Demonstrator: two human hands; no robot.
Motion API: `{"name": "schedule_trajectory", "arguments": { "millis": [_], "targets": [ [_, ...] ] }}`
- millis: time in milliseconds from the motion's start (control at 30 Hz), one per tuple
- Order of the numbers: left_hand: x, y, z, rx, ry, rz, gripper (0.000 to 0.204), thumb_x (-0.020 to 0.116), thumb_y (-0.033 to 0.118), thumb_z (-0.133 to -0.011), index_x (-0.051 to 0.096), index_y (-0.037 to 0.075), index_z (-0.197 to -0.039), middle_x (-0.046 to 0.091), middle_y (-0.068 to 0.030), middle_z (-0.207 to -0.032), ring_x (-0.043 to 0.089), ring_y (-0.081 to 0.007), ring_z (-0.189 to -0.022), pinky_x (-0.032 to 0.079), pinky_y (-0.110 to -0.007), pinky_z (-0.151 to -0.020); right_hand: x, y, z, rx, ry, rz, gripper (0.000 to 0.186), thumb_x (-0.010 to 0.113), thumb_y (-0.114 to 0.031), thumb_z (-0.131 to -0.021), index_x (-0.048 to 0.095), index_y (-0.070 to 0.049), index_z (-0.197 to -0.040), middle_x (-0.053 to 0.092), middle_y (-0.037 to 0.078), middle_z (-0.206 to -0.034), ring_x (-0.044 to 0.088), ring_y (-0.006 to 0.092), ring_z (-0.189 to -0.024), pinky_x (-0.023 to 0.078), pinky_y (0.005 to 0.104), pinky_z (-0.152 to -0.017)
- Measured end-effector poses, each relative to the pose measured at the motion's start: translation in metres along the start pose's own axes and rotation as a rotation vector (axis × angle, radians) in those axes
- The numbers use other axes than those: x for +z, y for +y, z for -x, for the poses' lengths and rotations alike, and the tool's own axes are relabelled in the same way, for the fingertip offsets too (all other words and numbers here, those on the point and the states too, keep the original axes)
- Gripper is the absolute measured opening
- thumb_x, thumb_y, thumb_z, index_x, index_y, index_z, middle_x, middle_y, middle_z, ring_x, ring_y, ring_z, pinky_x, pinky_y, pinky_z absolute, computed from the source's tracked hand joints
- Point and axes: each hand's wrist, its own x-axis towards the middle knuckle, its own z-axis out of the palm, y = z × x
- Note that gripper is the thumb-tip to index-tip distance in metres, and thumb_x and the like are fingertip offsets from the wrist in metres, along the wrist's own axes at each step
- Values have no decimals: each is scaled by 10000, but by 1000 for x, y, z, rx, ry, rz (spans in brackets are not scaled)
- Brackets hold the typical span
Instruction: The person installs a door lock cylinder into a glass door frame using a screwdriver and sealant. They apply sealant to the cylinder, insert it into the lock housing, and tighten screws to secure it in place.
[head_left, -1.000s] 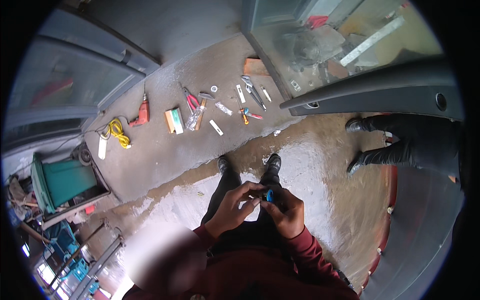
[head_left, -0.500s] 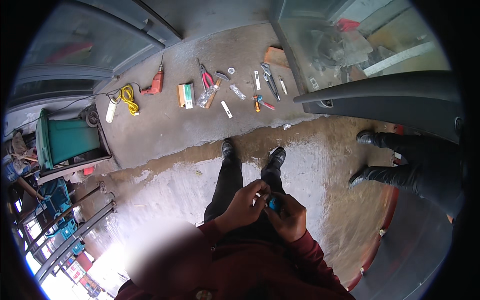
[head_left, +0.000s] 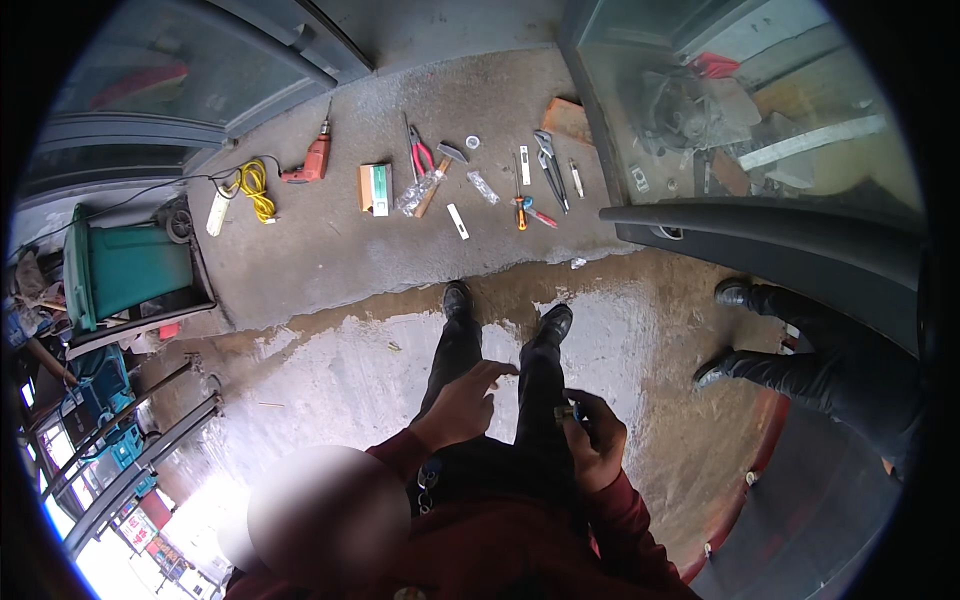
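Observation:
My right hand [head_left: 597,445] is closed around a small object [head_left: 570,412] with a shiny metal-looking part. Most of it is covered by the fingers, so its kind does not show. To its left, my left hand [head_left: 462,408] hovers above my legs with thumb and forefinger apart and nothing visible in it. A gap separates the two hands. Beyond my shoes, tools lie on the concrete: a hammer [head_left: 437,180], red-handled pliers [head_left: 420,152], water pump pliers [head_left: 551,172] and a screwdriver [head_left: 521,212].
A red drill [head_left: 312,160], yellow cord [head_left: 257,195] and a small box [head_left: 375,190] lie on the raised slab. A green bin [head_left: 130,270] stands at left. Glass doors frame the far side, with a door handle [head_left: 760,225] at right. Another person's legs [head_left: 790,372] are at the right.
My hands, together before, have come apart: the left moved left, the right moved right and slightly nearer me. The blue on the held object shows less now. The view has shifted slightly.

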Motion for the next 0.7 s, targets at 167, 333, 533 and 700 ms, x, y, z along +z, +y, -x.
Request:
{"name": "schedule_trajectory", "arguments": {
  "millis": [167,333,533,700],
  "targets": [
    [-27,38,-11,-178,-233,892,402,557,190,-1021,521,6,-1377,658,-97,-1197,656,-170,-1039,550,-311,-804,18,-3,-21,-290,-8,254,323,716,17,-843,600,26,-1144,690,146,-982,651,121,-857,512,265,-646],
    [-42,59,-8,-140,-250,810,356,624,155,-989,577,-4,-1304,671,-85,-1097,653,-143,-957,538,-288,-810,34,-6,-24,-345,-89,177,450,708,69,-840,527,72,-1252,650,179,-1143,665,170,-938,526,269,-792],
    [-53,49,2,-74,-136,866,234,650,65,-965,595,-6,-1181,674,-78,-1041,670,-136,-893,552,-290,-795,57,-12,-27,-115,-182,-157,414,687,97,-877,531,90,-1260,645,142,-1078,653,158,-935,533,273,-782],
    [-70,39,9,-125,-137,967,272,664,59,-966,547,-20,-1198,699,-118,-1033,694,-167,-912,573,-295,-814,70,-21,-35,-129,-231,-17,314,715,75,-868,628,49,-1168,636,82,-1026,638,121,-880,519,254,-722]
  ]
}}
